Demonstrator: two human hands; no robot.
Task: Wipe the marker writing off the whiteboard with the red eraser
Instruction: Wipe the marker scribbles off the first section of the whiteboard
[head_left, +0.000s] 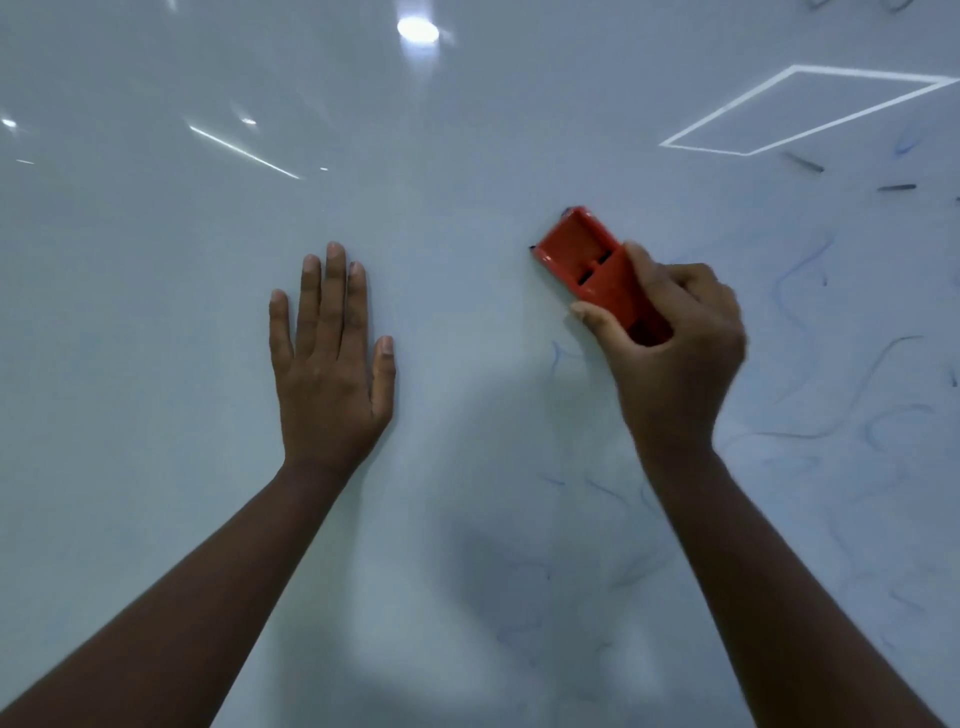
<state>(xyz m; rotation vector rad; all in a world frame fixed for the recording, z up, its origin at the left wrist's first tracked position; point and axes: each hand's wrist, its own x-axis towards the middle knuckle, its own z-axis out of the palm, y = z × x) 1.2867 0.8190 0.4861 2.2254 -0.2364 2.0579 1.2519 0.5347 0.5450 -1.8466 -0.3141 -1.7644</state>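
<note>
Left hand (332, 358) lay flat on the whiteboard (467, 156), fingers straight, well apart from the right hand (670, 353); bare board lay between them. Right hand gripped the red eraser (587, 260), which jutted up-left of its fingers. Board above and left of eraser was unobstructed. Faint marker strokes (810, 291) lay right of and below the right hand, flat on the surface.

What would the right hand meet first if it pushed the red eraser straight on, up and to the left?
The way looks free: beyond the red eraser in the right hand lies only bare whiteboard with light reflections. The left hand rests flat, well aside.
</note>
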